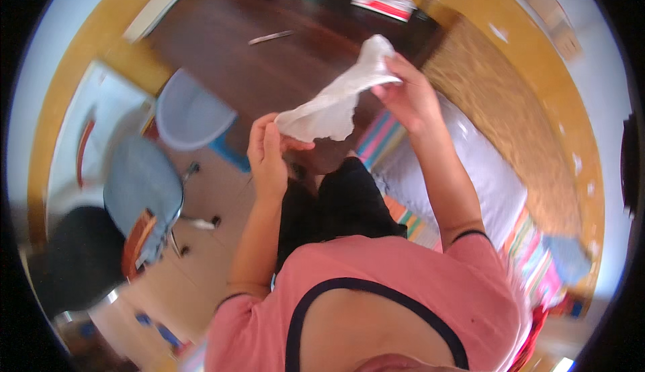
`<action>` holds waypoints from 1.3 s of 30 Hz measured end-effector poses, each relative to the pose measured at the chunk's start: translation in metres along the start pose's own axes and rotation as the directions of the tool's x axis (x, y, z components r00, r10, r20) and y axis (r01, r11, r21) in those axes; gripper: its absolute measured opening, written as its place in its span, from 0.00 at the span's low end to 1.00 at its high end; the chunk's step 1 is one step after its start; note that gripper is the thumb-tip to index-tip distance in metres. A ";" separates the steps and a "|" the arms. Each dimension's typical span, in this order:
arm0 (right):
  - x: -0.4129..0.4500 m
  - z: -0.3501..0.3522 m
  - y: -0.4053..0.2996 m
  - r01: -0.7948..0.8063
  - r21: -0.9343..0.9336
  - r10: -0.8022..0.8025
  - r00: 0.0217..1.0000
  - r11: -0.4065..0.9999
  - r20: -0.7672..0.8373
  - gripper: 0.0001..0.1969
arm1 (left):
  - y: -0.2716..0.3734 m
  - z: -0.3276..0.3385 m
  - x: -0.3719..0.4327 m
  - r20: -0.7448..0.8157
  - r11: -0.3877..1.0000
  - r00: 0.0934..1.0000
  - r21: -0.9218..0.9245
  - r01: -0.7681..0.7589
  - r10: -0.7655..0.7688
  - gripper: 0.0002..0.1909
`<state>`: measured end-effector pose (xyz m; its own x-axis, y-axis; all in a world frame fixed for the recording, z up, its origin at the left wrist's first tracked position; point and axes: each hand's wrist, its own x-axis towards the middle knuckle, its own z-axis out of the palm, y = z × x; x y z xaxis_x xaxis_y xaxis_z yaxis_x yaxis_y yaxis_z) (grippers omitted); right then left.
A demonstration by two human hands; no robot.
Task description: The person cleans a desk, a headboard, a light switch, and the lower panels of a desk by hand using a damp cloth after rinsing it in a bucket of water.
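A thin white cloth or tissue (335,105) is stretched slantwise between my two hands, over the edge of a dark wooden table (211,29). My left hand (269,152) pinches its lower left corner between thumb and fingers. Higher up and to the right, my right hand (410,92) grips the other end, where the material bunches and sticks up past the fingertips. The middle sags, and a ragged lower edge hangs free above my knees. Blur keeps me from telling whether it is fabric or paper.
A pale plastic basin (194,112) stands left of the table, above a blue stool (229,147). A pen-like stick (270,38) and a red-and-white box (384,2) lie on the tabletop. An office chair (143,185) is at left, a bed with a pale pillow (468,170) at right.
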<state>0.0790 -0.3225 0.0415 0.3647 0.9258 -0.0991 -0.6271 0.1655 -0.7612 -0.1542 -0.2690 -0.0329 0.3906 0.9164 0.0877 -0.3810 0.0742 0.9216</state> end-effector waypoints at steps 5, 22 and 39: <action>0.015 0.083 0.040 -0.277 0.020 0.240 0.865 0.961 0.441 0.23 | -0.006 -0.050 0.011 0.060 0.917 0.975 -0.331 0.221 -0.214 0.35; 0.183 0.178 0.236 0.567 -0.809 -0.201 0.820 0.156 0.536 0.17 | -0.059 -0.349 0.213 -0.600 0.454 0.771 0.760 0.465 0.216 0.35; 0.208 0.161 0.242 0.590 -0.750 -0.252 0.807 0.299 0.534 0.11 | -0.142 -0.299 0.240 -0.161 -0.261 0.911 0.963 0.061 -0.379 0.41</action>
<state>-0.1081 -0.0351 -0.0599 0.0847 0.8868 0.4543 0.5438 0.3408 -0.7669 -0.2570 0.0576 -0.2558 0.3658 0.8702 -0.3301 0.9307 -0.3421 0.1295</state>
